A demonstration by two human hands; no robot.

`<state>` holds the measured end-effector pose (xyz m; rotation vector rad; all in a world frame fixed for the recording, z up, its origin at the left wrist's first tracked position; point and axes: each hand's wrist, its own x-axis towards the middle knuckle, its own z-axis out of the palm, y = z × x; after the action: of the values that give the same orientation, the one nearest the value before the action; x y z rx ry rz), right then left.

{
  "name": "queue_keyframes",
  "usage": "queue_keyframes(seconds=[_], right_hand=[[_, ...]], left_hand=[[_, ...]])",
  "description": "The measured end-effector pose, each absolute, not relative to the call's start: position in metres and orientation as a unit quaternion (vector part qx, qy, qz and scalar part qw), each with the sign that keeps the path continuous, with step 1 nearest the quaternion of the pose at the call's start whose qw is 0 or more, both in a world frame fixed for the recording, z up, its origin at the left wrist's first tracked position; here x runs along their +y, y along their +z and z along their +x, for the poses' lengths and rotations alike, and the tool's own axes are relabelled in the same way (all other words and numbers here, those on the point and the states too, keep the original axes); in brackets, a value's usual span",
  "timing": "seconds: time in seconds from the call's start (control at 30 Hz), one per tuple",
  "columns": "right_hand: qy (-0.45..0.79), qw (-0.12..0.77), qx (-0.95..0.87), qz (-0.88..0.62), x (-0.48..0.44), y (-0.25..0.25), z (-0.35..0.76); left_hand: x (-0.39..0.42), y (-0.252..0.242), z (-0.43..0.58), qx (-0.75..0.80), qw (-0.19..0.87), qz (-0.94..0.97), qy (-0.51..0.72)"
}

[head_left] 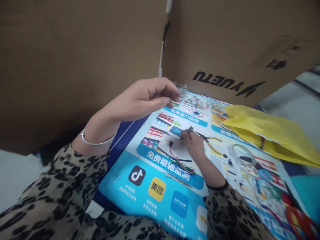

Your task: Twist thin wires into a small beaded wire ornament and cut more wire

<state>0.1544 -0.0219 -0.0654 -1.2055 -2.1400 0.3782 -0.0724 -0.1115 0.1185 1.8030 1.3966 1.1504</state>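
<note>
My left hand (151, 98) is raised over the far left edge of the printed poster (117, 186), its thumb and curled fingers brought together. Whatever sits at those fingertips is too small to make out. Lower down, my right hand (193, 143) pinches a small black piece (190, 129) just above the poster. Close by lie pliers with yellow handles (212, 144), their jaws partly behind the right hand. A small black connector (171, 143) with a red wire rests to the left of that hand. Below it is a bundle of coloured wires (186, 168).
Cardboard walls (82, 50) rise behind and to the left. At right lies a yellow bag (272, 130). Nearer are a clear ring-shaped item (243, 155), a tangle of wires (268, 193) and red handles (296, 220). Clear, tangled bits (182, 87) lie along the back edge.
</note>
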Motion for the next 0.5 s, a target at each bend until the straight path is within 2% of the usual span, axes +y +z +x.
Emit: queue_keyframes(seconds=[0.2,0.37,0.5], right_hand=[[0.172,0.353,-0.794,-0.463,-0.023,-0.067,0.153],[0.162,0.357,-0.799,-0.455,-0.024,-0.066,0.153],[0.187,0.354,-0.797,-0.452,-0.022,-0.068,0.154]], left_hand=[[-0.117,0.114,-0.095,0.562,0.240,0.753,0.244],[-0.116,0.067,-0.097,0.593,0.143,0.788,0.083],[-0.158,0.025,-0.092,0.616,0.148,0.772,-0.043]])
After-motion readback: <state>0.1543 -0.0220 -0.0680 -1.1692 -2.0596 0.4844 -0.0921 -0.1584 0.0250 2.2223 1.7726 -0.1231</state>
